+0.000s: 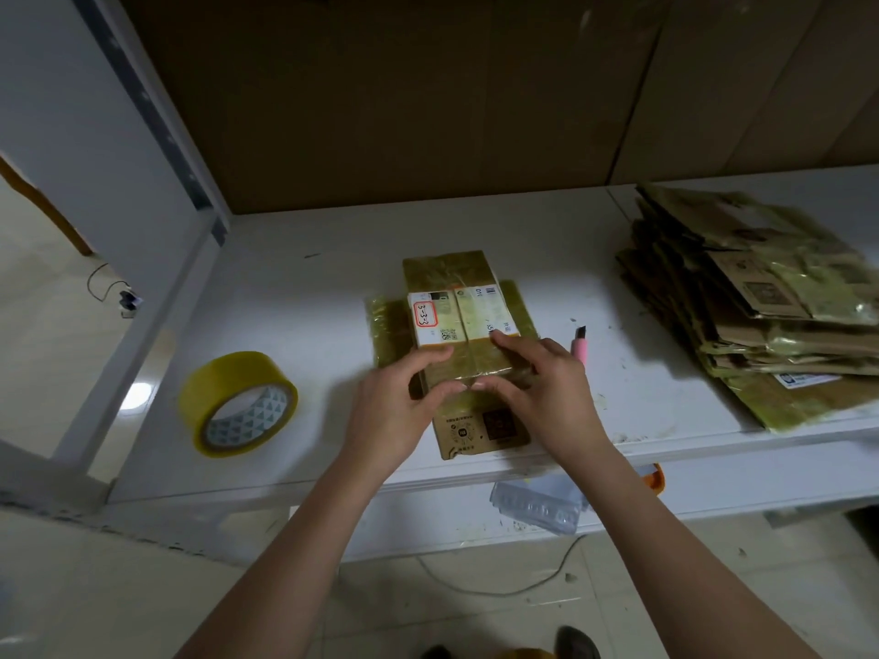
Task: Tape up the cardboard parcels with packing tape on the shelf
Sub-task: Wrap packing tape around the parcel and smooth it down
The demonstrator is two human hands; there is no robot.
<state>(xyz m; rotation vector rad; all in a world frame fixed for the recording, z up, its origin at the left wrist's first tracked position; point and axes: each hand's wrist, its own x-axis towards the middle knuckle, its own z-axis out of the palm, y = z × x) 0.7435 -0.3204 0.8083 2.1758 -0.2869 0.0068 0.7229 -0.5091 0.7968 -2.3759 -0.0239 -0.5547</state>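
A small cardboard parcel (pixel 456 306) wrapped in yellowish tape, with a white shipping label marked in red, lies on the white shelf (pixel 295 297) on top of a flattened piece of cardboard (pixel 485 430). My left hand (pixel 395 411) and my right hand (pixel 547 397) both rest on the parcel's near end. Their fingers lie across its top and their thumbs press against its front edge. A roll of yellow packing tape (pixel 238 404) lies on the shelf to the left of my left hand, untouched.
A pink utility knife (pixel 580 344) lies just right of my right hand. A stack of flattened, taped cardboard boxes (pixel 761 297) fills the right of the shelf. Brown cardboard sheets (pixel 404 97) line the back. A clear plastic tray (pixel 537 508) sits below the shelf's front edge.
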